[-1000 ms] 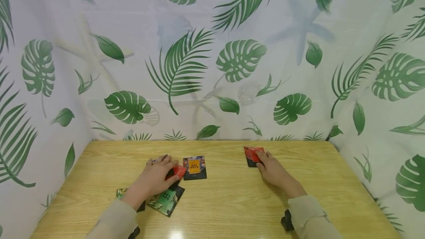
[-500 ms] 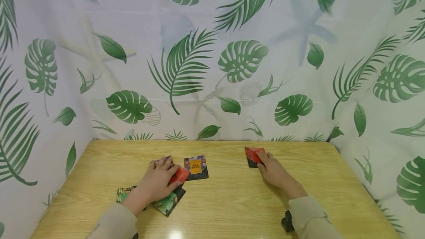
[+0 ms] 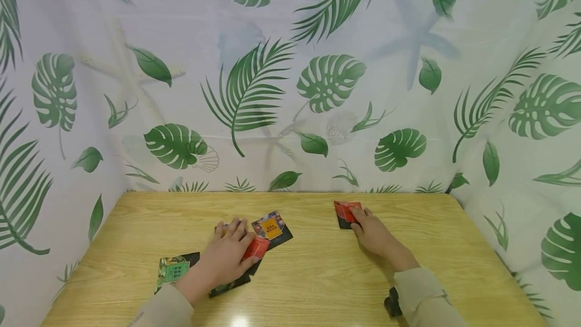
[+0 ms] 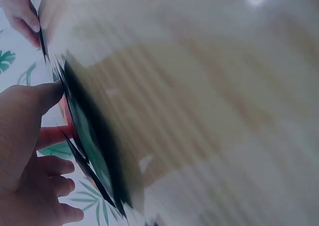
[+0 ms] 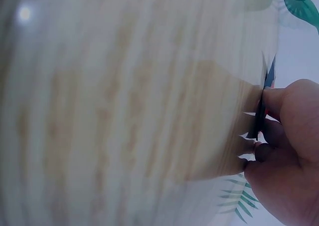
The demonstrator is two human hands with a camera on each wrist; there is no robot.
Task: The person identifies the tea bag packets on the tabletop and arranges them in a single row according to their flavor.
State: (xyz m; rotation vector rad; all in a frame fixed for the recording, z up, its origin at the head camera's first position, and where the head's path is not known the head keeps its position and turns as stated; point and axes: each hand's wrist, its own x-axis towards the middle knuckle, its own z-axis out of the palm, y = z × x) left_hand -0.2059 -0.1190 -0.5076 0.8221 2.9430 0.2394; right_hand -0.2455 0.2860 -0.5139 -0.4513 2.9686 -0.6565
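My left hand (image 3: pixel 227 256) lies over a group of flat square sachets on the left half of the table, its fingers spread and fairly straight. Under its index finger and thumb is a red and black sachet (image 3: pixel 257 247). A sachet with an orange label (image 3: pixel 272 228) touches it on the far right side, turned at an angle. Beneath the palm a dark sachet (image 3: pixel 233 285) sticks out, mostly hidden. My right hand (image 3: pixel 374 233) rests its fingertips on another red and black sachet (image 3: pixel 343 213), which lies flat near the table's far edge.
One green sachet (image 3: pixel 174 270) lies left of the left wrist, partly covered by the forearm. The wooden table (image 3: pixel 313 276) ends at a leaf-printed cloth (image 3: pixel 272 115) at the back and sides. A black wrist strap (image 3: pixel 393 303) shows at the right sleeve.
My left hand has slid right and nearer with the red sachet beneath it. The orange-labelled sachet has turned and shifted right. The green sachet at left is more uncovered. The right hand stays put.
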